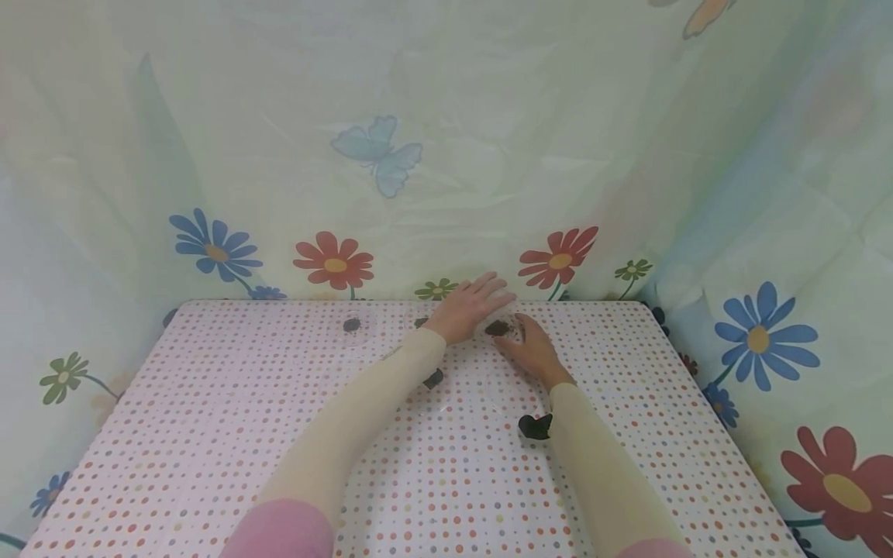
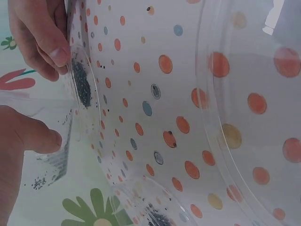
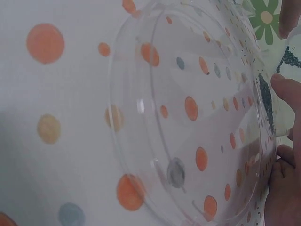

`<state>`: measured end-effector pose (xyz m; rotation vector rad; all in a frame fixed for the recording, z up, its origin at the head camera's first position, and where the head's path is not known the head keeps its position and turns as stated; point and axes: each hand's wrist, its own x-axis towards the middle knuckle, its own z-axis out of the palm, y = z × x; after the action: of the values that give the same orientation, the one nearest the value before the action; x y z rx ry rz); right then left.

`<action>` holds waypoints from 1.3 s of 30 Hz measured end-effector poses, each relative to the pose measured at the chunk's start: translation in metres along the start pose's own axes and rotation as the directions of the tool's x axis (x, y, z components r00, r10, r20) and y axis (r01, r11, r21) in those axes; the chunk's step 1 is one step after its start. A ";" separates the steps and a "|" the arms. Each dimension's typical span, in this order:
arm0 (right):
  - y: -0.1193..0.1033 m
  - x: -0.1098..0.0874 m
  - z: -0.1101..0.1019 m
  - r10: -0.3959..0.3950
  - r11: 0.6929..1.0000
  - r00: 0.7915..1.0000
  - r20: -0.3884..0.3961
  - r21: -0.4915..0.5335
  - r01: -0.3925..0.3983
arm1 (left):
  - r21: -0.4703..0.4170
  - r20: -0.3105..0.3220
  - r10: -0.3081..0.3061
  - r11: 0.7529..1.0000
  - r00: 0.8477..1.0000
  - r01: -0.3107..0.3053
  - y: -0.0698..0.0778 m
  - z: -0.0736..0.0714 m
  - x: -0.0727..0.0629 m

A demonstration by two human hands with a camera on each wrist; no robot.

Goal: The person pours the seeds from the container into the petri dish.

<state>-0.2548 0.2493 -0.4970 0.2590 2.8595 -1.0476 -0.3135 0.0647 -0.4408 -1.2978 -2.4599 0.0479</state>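
At the table's far edge my left hand (image 1: 469,308) stretches to the right, fingers long in the head view. In the left wrist view its thumb lies over a tilted clear plastic container (image 2: 51,162) with small dark granules inside. My right hand (image 1: 533,349) curves round the right side of a clear plastic dish (image 2: 96,101), fingertips at its rim. A dark heap of granules (image 1: 498,328) lies in that dish. In the right wrist view the right thumb (image 3: 287,89) is beside the heap. The other fingers are partly hidden.
A large clear round dish (image 3: 113,122) stands nearer on the dotted table (image 1: 279,434). Farther left are another dark heap (image 1: 352,325) and a partly covered one (image 1: 422,322). Stray granules dot the cloth. A flowered curtain (image 1: 446,194) hangs behind the table.
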 end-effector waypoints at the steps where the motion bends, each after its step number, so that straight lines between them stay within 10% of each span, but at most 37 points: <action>1: 0.000 0.000 0.000 0.001 1.000 1.000 0.001 -0.003 -0.001 | -0.013 0.001 -0.012 1.000 1.000 0.012 0.000 0.000 0.000; 39: -0.001 -0.007 -0.015 -0.077 0.997 0.997 -0.009 -0.007 0.077 | -0.244 -0.030 -0.230 0.945 0.973 0.216 -0.013 -0.009 -0.014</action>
<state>-0.2489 0.2573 -0.4840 0.1555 2.9023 -1.0519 -0.3133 0.0449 -0.4340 -1.0820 -2.6068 -0.3496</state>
